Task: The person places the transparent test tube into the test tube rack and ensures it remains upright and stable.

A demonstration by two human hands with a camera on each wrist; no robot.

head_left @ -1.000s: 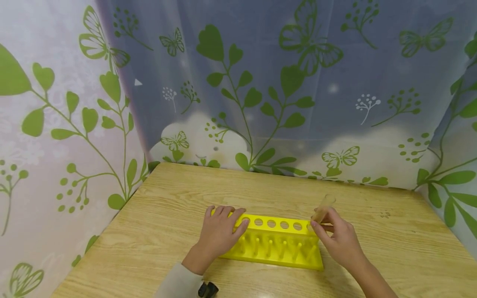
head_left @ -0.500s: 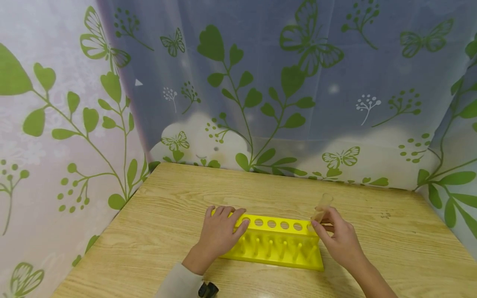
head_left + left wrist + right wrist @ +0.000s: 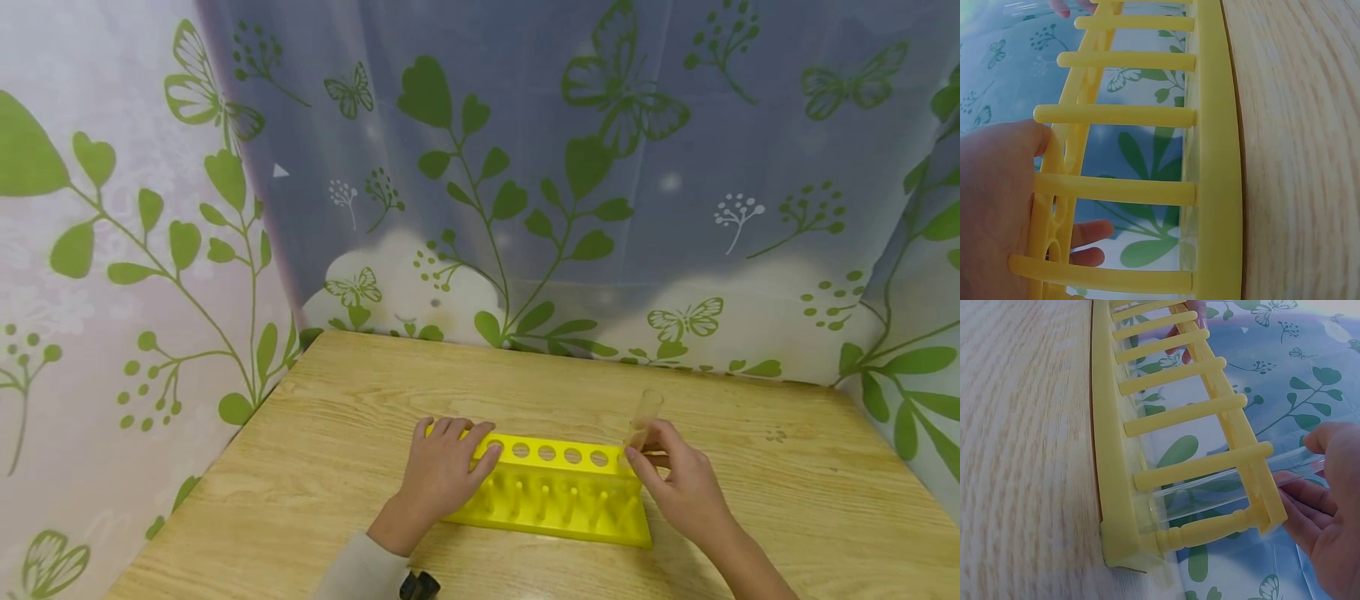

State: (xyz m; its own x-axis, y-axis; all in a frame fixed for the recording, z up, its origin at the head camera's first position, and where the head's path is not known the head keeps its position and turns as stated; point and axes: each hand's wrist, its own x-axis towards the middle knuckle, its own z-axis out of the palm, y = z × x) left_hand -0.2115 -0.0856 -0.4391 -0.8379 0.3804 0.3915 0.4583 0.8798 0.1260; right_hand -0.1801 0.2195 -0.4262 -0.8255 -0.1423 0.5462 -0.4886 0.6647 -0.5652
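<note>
A yellow test tube rack (image 3: pixel 546 468) stands upright on the table, with a row of round holes along its top bar and upright pegs below. My left hand (image 3: pixel 446 471) grips the rack's left end, thumb at the front and fingers reaching over the bar to the back. At the opposite end, my right hand (image 3: pixel 686 483) pinches a clear test tube (image 3: pixel 648 408) with thumb and fingers. In the right wrist view the test tube (image 3: pixel 1207 495) passes through the end hole, its rounded bottom close to the rack's base. The tube leans slightly.
Under the rack is a wood-grain table (image 3: pixel 360 400). A patterned curtain (image 3: pixel 525 208) rises along its back edge, with similar cloth at both sides. A small black object (image 3: pixel 420 585) is by the left sleeve (image 3: pixel 365 567).
The top of the test tube has swung a little to the left, so it stands nearer upright. Both hands and the rack have stayed nearly in place.
</note>
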